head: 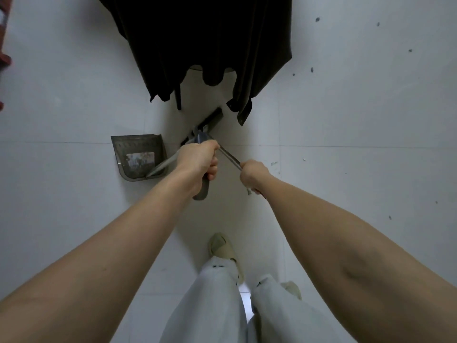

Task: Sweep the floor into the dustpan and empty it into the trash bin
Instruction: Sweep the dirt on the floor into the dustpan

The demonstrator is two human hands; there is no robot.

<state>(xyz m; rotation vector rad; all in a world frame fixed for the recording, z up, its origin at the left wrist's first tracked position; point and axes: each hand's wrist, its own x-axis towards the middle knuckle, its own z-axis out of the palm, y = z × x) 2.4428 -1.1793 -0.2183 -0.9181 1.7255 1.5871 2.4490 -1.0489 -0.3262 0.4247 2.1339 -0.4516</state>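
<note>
A grey dustpan stands on the white tiled floor at left of centre, with pale scraps inside it. Its long silver handle slants up into my left hand, which grips the handle's grey top end. My right hand grips the thin metal broom stick. The stick runs forward and down to the dark broom head, which sits on the floor just right of the dustpan and under a hanging dark cloth. The two handles cross near my left hand.
A dark cloth hangs over the floor ahead, its hem just above the broom head. Small dark specks dot the tiles at right, and a bit of debris lies beside my right hand. My feet stand below. Something red is at the left edge.
</note>
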